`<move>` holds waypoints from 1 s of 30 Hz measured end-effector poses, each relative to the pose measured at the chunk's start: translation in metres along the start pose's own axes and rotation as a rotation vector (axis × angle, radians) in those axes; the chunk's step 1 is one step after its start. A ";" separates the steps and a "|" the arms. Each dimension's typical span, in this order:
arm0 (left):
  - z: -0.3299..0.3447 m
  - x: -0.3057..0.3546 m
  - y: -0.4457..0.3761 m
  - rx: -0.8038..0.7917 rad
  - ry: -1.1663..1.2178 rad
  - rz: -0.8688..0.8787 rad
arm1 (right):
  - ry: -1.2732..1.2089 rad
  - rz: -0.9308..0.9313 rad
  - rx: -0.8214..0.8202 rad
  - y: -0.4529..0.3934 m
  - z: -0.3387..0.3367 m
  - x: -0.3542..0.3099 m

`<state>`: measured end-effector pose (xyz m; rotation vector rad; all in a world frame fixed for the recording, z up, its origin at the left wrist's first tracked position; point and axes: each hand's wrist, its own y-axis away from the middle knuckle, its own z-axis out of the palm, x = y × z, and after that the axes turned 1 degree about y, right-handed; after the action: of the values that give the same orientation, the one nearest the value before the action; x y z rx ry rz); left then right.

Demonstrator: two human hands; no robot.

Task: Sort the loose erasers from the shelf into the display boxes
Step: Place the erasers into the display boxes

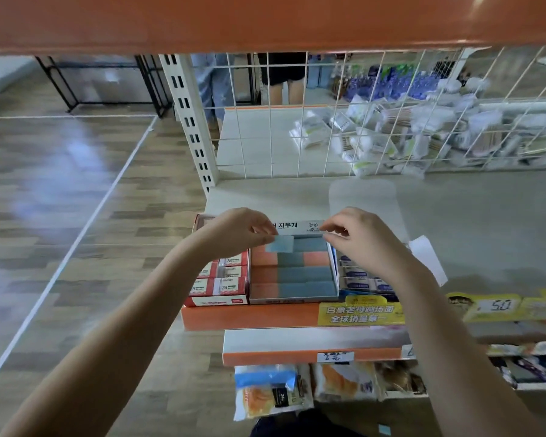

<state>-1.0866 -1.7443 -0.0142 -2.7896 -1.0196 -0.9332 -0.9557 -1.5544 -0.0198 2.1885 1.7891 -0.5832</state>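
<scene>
At centre frame, a person's left hand point(234, 231) pinches a pale blue rectangular eraser point(280, 243) between thumb and curled fingers, holding it at the back left corner of an open white cardboard display box point(293, 299) filled with rows of salmon-pink and slate-blue erasers. The right hand point(358, 238), fingers curled, sits at the box's back right corner beside its raised printed lid flap point(300, 228); whether it grips the flap or only touches it cannot be told (the fingertips hide the contact). The box stands on a white shelf with an orange front edge point(249, 316), between a red-and-white box of 2B erasers point(218, 283) at left and a blue-and-white box point(363, 279) at right.

The step in hand appears to be placing this eraser into the back row. The next move likely calls for lowering it flat into the open slot, aligned with its neighbours, then releasing the pinch without disturbing the packed rows.
</scene>
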 end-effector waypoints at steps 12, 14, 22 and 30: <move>0.031 0.007 -0.022 0.146 -0.217 0.015 | 0.059 0.002 -0.024 -0.012 0.012 0.005; 0.033 0.007 -0.023 0.179 -0.275 0.041 | 0.059 -0.002 -0.027 -0.012 0.014 0.005; 0.037 0.009 -0.021 0.192 -0.294 0.051 | 0.046 -0.001 -0.008 -0.017 0.016 0.006; 0.038 0.010 -0.018 0.187 -0.506 0.117 | 0.043 0.009 0.013 -0.015 0.017 0.005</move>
<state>-1.0709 -1.7163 -0.0434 -2.9394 -0.9066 -0.1037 -0.9718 -1.5541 -0.0363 2.2323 1.8007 -0.5512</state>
